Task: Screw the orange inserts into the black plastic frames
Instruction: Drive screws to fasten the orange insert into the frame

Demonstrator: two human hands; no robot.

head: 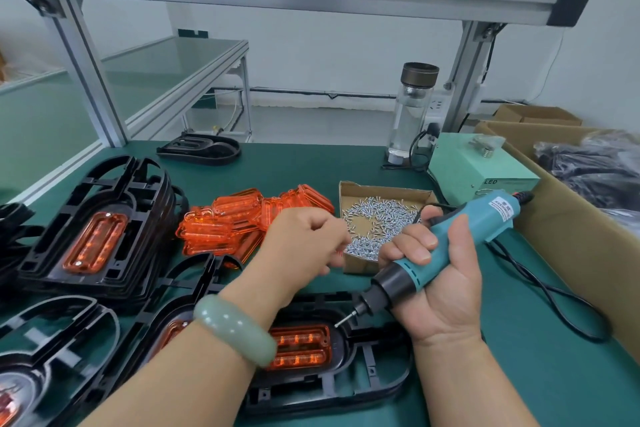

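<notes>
Finished frames point(93, 229) stack at nine o'clock, loose inserts point(242, 222) at twelve; right hand point(446, 291) grips driver point(485, 218), left hand point(304, 243) over screws point(377, 218), grasp unclear.

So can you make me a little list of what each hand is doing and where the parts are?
Right hand: grips the blue screwdriver, bit aimed near the orange insert
Left hand: fingers curled beside the screw box; screw held or not, too blurred
Front frame: black, holds that orange insert
Spare inserts: orange pile beyond the left hand
</notes>
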